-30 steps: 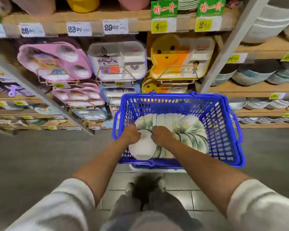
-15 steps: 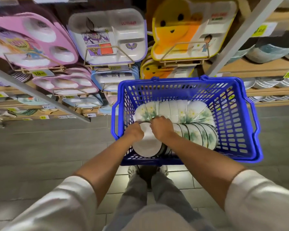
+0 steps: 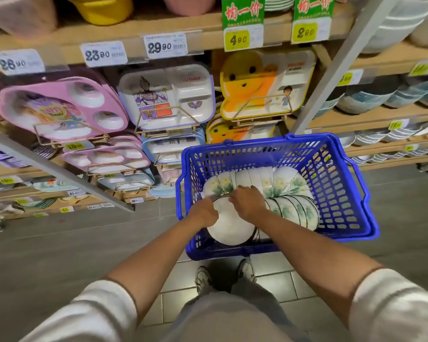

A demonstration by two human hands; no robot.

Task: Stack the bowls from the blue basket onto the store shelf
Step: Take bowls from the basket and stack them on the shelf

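Note:
A blue plastic basket [image 3: 341, 193] stands on the floor in front of my feet. Inside it lie several white bowls with green and yellow flower prints [image 3: 289, 196], nested on their sides in curved rows. The nearest bowl [image 3: 230, 228] faces me with its white inside. My left hand [image 3: 205, 213] grips its left rim and my right hand [image 3: 247, 201] grips its upper right rim. Wooden store shelves [image 3: 381, 119] with stacked bowls run along the right behind the basket.
Children's divided plates in pink [image 3: 59, 109], white [image 3: 168, 95] and yellow [image 3: 265, 82] stand on wire racks straight ahead and to the left. A slanted metal shelf post [image 3: 331, 77] rises behind the basket. Grey floor tiles [image 3: 59, 255] spread left.
The view has tilted back up, showing the price tags on the upper shelf again. Both hands stay on the nearest bowl, and the bowl has hardly moved.

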